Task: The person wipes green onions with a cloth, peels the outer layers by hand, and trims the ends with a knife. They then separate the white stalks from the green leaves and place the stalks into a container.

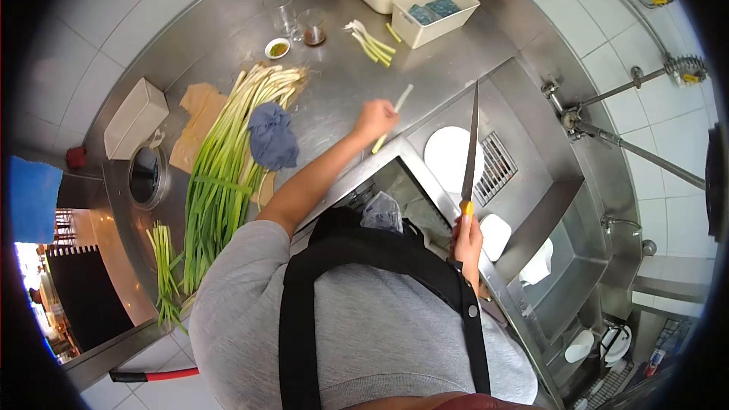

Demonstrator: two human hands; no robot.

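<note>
My left hand (377, 118) is closed around a pale green onion stalk (405, 97), whose two ends stick out on either side of the fist, above the steel counter. My right hand (467, 241) grips the yellow handle of a long knife (472, 137), its blade pointing up and away over the sink. Left of my left arm lies a large bundle of green onions (220, 175), with a crumpled dark blue cloth (272, 135) against it. A few short green onions (370, 44) rest farther back on the counter.
White tubs (434, 17) with blue-green sponges stand at the back. Glasses (312, 27) and a small sauce bowl (278, 48) sit near the back left. At right, the sink (524, 159) holds a white plate (448, 158). A smaller green onion bunch (162, 266) lies at left.
</note>
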